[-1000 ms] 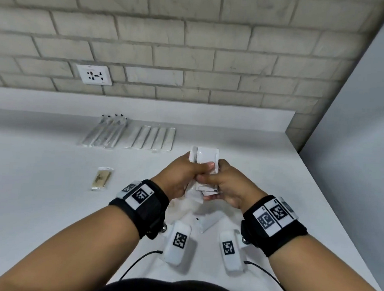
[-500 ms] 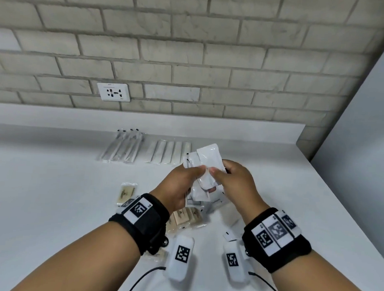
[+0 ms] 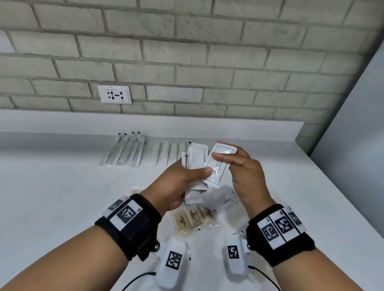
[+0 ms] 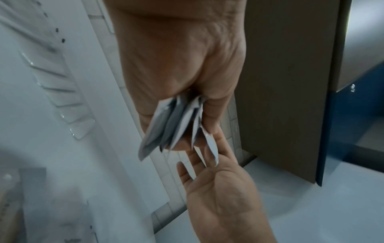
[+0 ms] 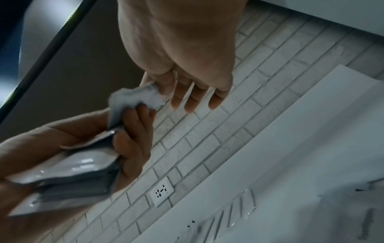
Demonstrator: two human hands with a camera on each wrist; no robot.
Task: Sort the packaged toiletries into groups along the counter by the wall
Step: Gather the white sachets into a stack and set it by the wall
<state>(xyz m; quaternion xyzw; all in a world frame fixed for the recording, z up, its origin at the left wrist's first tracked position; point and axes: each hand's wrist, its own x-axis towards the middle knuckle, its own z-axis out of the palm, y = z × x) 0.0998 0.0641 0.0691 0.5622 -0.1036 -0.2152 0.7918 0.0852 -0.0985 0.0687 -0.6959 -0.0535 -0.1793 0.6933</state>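
My left hand (image 3: 185, 178) grips a fanned stack of white sachets (image 3: 196, 159) above the counter (image 3: 50, 204). My right hand (image 3: 232, 163) pinches one printed white sachet (image 3: 219, 166) by its upper end, beside the stack; its lower edge lies under my left thumb. In the left wrist view the stack of sachets (image 4: 166, 128) shows edge-on. In the right wrist view the printed sachet (image 5: 135, 97) sits between thumb and forefinger. By the wall lie a row of packaged toothbrushes (image 3: 125, 149) and a row of flat white packets (image 3: 166, 154).
Several beige packets (image 3: 192, 218) and a loose white sachet (image 3: 225, 199) lie on the counter under my hands. A wall socket (image 3: 114, 94) sits in the brick wall. A grey panel (image 3: 364, 154) bounds the counter on the right.
Both hands rose and moved toward the wall. My right hand has drawn one printed sachet off the stack, up and to the right.
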